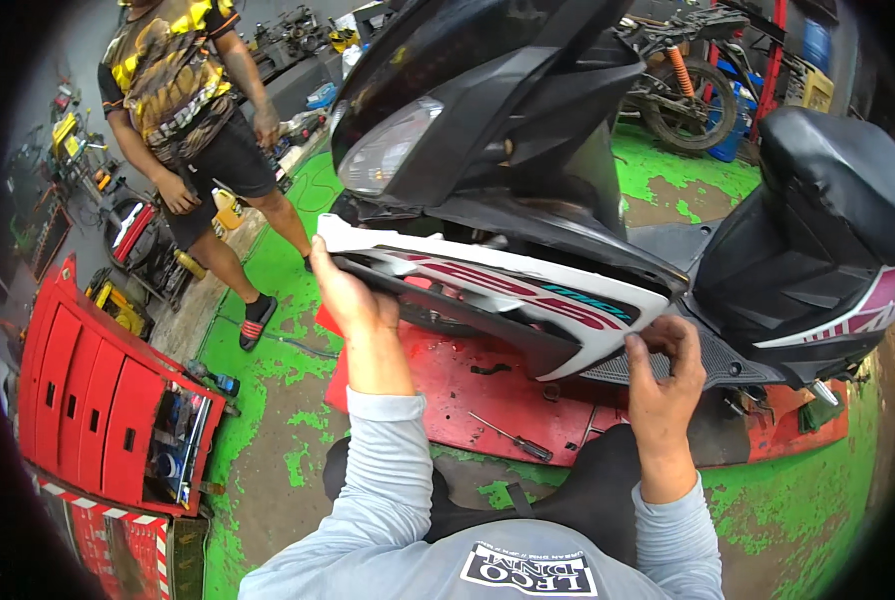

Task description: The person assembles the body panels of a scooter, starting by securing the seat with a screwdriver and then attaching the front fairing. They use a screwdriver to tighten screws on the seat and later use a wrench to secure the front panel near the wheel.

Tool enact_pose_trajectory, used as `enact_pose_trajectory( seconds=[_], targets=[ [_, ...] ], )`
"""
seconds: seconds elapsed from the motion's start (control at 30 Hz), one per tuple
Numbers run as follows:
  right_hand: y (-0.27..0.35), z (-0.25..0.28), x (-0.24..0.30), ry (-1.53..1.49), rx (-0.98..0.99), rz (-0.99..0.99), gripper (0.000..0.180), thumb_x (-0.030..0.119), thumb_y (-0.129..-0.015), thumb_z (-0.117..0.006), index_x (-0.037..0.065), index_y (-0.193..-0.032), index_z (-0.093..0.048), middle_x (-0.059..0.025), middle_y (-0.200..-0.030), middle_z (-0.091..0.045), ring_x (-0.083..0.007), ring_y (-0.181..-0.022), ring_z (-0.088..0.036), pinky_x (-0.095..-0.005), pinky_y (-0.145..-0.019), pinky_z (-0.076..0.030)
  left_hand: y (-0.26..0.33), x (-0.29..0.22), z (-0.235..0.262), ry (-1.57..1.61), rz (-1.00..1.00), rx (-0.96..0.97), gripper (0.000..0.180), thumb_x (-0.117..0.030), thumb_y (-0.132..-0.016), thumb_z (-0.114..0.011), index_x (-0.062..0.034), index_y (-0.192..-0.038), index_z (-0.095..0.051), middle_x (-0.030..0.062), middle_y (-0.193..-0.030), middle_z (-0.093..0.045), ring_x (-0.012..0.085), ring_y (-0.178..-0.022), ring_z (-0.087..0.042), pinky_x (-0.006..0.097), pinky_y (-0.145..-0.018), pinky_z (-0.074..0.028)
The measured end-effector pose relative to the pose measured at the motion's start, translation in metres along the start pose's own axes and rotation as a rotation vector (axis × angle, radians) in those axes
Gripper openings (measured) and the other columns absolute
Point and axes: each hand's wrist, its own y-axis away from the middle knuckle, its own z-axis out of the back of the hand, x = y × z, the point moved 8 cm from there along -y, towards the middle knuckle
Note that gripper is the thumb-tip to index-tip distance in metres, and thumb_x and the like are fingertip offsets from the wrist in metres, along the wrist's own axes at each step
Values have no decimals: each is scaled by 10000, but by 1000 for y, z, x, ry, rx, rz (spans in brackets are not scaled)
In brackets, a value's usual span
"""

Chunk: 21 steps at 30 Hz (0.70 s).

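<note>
In the head view, the person's left hand (358, 300) grips the front end of a white scooter side fairing (513, 288) with magenta and teal graphics. The right hand (670, 378) is at the fairing's rear corner, thumb and fingers bent; whether they pinch it cannot be told. The fairing lies along the lower flank of a black scooter (528, 130), above a red lift platform (433, 400). Near the platform's near edge lies a screwdriver (534, 448). To the left, beyond a red tool cabinet (98, 395), stands a bystander (173, 90) in shorts.
</note>
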Motion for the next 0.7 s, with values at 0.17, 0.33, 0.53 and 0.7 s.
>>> enact_pose_trajectory(
  seconds=[0.17, 0.33, 0.53, 0.7],
  targets=[
    [-11, 0, 13, 95, -16, 38, 212, 19, -852, -757, -16, -1013, -623, -108, -824, -693, -189, -731, -671, -307, -698, -530, -6, 14, 3, 4, 70, -48, 439, -413, -1056, -411, -55, -1207, -613, 102, -1167, -679, 278, -1061, -657, 466, -966, -524],
    [-11, 5, 20, 152, -38, 109, 202, 26, -843, -767, -12, -993, -638, -110, -828, -703, -191, -698, -677, -297, -615, -535, -9, 22, -6, 22, 61, -38, 430, -417, -1052, -435, -57, -1200, -619, 94, -1158, -685, 262, -1054, -660, 432, -968, -514],
    [-8, 11, 16, 202, -70, 104, 181, 33, -844, -768, -8, -972, -647, -107, -830, -692, -204, -722, -667, -307, -632, -527, -4, 22, -30, 30, 49, 60, 449, -393, -1074, -394, -33, -1246, -601, 105, -1187, -675, 249, -1083, -649, 423, -987, -506],
    [-5, 9, 10, 241, -62, 163, 269, 53, -841, -773, -9, -1057, -625, -119, -931, -664, -229, -845, -644, -341, -756, -512, -13, 21, -30, 19, 22, 81, 488, -405, -1075, -361, -17, -1284, -570, 122, -1212, -656, 259, -1100, -642, 428, -991, -510]
  ],
)
